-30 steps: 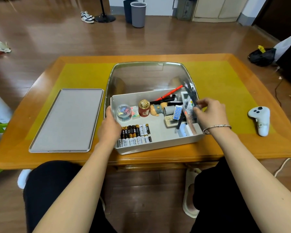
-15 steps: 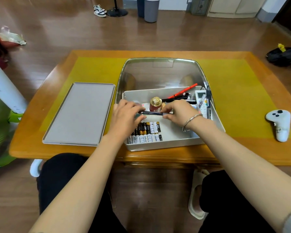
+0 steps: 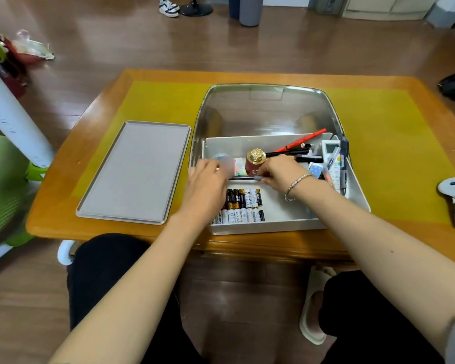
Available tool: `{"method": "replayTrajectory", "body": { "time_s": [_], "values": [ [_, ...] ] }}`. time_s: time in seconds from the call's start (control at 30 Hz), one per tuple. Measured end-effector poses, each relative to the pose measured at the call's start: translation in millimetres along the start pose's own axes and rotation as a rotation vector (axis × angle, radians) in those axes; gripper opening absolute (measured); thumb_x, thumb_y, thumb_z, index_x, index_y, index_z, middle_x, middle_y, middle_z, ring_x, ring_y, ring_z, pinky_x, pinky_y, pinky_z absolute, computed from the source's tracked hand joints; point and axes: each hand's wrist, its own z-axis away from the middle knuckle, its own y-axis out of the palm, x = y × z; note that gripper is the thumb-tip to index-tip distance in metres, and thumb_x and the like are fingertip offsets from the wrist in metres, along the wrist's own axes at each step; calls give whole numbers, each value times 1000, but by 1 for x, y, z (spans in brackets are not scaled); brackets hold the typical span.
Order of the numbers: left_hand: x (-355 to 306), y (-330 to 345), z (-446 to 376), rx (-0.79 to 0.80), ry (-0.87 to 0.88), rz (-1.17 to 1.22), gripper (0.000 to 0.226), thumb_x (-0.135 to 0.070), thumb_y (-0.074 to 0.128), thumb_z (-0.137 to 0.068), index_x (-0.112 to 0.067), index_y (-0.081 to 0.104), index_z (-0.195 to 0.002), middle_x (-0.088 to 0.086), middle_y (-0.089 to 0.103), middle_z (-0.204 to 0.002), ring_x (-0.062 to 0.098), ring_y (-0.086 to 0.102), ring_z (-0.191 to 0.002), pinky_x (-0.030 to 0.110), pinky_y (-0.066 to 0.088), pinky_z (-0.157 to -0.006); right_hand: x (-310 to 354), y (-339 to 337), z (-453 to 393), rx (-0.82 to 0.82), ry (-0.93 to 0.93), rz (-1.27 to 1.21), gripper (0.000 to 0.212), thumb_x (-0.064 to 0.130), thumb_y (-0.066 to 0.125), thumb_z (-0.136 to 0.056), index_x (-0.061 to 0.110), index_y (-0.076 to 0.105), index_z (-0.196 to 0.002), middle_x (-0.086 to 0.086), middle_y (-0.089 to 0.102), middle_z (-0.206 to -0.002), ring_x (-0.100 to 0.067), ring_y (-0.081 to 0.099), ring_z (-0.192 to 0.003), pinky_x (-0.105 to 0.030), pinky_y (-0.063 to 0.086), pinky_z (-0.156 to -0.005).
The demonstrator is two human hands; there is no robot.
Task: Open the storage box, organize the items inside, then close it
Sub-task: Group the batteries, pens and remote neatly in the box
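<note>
A: Head view. What step is this?

B: The sorting step, I think. The white box (image 3: 286, 224) is open on the surface (image 3: 378, 143), and its flat grey lid (image 3: 134, 172) lies well to the left of the grip.

A: What are the hands doing?

B: The right hand (image 3: 281, 172) pinches one end of a thin dark pen (image 3: 244, 177). The left hand (image 3: 208, 182) is at the other end. It is blurry, so I cannot tell if its grip is tight or loose.

A: What is near the grip?

B: Just below it, smooth round batteries (image 3: 243, 206) lie in neat rows. Just behind it stands a little red jar with a bumpy gold top (image 3: 255, 160). To the right, more pens and a white remote (image 3: 331, 158) lie in a messy pile.

A: What comes next?

B: Probably laying the pen down flat and straight, then tidying the pile.
</note>
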Motion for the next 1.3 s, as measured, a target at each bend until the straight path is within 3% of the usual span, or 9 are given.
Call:
{"method": "replayTrajectory", "body": {
  "time_s": [0.07, 0.2, 0.3, 0.37, 0.57, 0.8, 1.07, 1.3],
  "values": [
    [-14, -1, 5, 112, 13, 84, 33, -25, 42, -99, -15, 54, -128, 5, 54, -128, 24, 48, -117, 36, 39, -97, 3, 4, -6, -2, 9, 31, 18, 18, 61, -87, 12, 69, -101, -12, 68, -100, -32, 60, -97, -33, 49, -78],
    [-34, -4, 8, 558, -176, 90, 63, -54, 21, -99, -6, 47, -131, 17, 44, -137, 34, 45, -123, 46, 40, -99, 8, 11, -15, 23, 9, 44, 18, 15, 62, -85, 15, 70, -102, -14, 66, -102, -32, 60, -97, -34, 49, -78],
    [-41, 0, 7, 757, -281, 111, 81, -64, 17, -94, -2, 22, -147, 21, 9, -157, 38, 10, -144, 49, 18, -113, 8, 17, -20, 80, 14, 69, 21, 12, 62, -85, 17, 68, -105, -13, 63, -107, -31, 58, -101, -32, 49, -81],
    [-42, 4, 7, 819, -325, 104, 88, -68, 15, -92, -3, 8, -150, 20, -6, -158, 40, -6, -144, 50, 8, -115, 6, 22, -20, 123, 26, 99, 24, 10, 60, -86, 19, 67, -107, -13, 58, -111, -31, 57, -102, -34, 50, -85],
    [-40, 11, 4, 892, -385, 79, 102, -78, 16, -85, -2, -2, -150, 27, -12, -155, 41, -12, -143, 50, 4, -116, 0, 26, -19, 133, 46, 160, 29, 6, 61, -81, 20, 67, -106, -10, 57, -111, -29, 59, -99, -30, 47, -76],
    [-42, 11, 3, 927, -409, 62, 97, -75, 17, -87, -4, 0, -151, 25, -10, -155, 39, -10, -144, 51, 7, -115, 3, 31, -21, 128, -32, 154, 27, 5, 56, -85, 23, 68, -101, -7, 63, -99, -27, 60, -88, -32, 50, -68],
    [-35, 19, -1, 722, -271, 33, 82, -63, 25, -94, -10, 1, -152, 12, -9, -159, 32, -11, -145, 47, 5, -116, 0, 34, -21, 119, -67, 159, 30, 5, 54, -86, 22, 66, -108, -6, 65, -105, -27, 61, -94, -33, 50, -72],
    [-32, 28, -11, 693, -201, -90, 68, -56, 24, -98, -18, 7, -153, 11, 3, -160, 32, -1, -146, 50, 5, -115, -3, 36, -19, 92, -64, 147, 35, 3, 52, -86, 24, 63, -111, -5, 63, -109, -26, 60, -97, -29, 41, -65]
  ]
}}
